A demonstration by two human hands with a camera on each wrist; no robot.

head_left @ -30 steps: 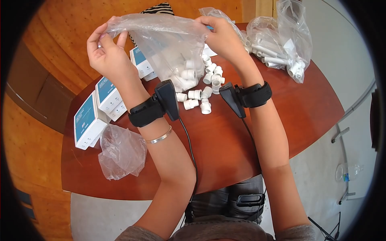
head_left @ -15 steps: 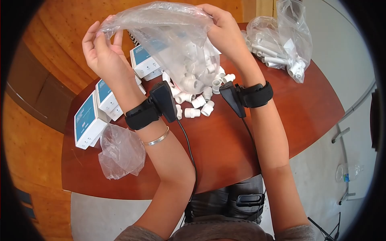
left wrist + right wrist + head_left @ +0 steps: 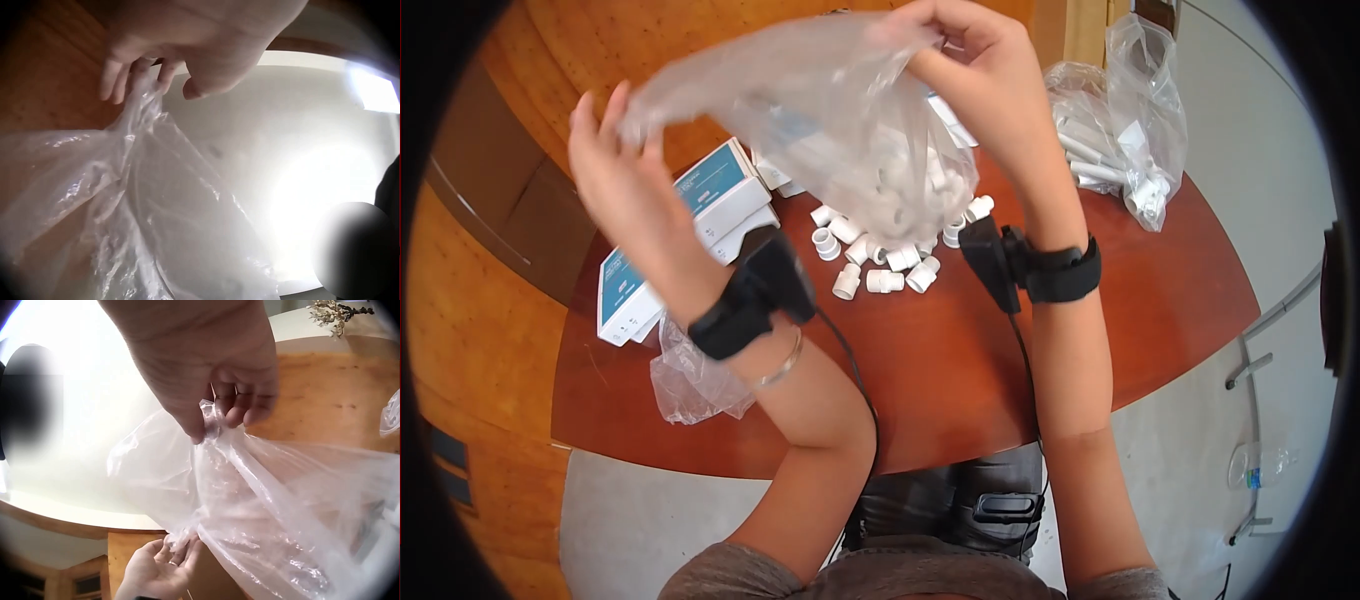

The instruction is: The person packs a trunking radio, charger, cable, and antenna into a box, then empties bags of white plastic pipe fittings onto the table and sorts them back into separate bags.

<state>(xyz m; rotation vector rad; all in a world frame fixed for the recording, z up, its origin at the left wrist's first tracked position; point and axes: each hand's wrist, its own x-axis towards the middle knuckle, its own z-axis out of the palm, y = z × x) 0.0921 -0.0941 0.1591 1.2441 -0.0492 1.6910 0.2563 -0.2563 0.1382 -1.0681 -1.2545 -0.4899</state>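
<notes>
A large clear plastic bag (image 3: 800, 90) hangs between my two hands above the table. My left hand (image 3: 628, 195) grips one top corner, and in the left wrist view the gathered film (image 3: 139, 119) runs up between its fingers. At the opposite corner my right hand (image 3: 995, 85) pinches the bag between thumb and curled fingers, as the right wrist view shows from close by. White plastic pipe fittings (image 3: 885, 281) lie scattered on the table around the bag's lower end. More of them show blurrily through the film there.
Blue-and-white boxes (image 3: 720, 185) stand at the table's left, beside a crumpled clear bag (image 3: 690, 375). Another clear bag (image 3: 1148, 90) with white pipe pieces lies at the back right. Each wrist wears a black camera with a cable. The table's front edge is close to my body.
My left hand has moved left and toward me, the right hand slightly right, stretching the bag wider. Its lower end has shifted right, and more fittings lie in front of it. The head view has shifted slightly.
</notes>
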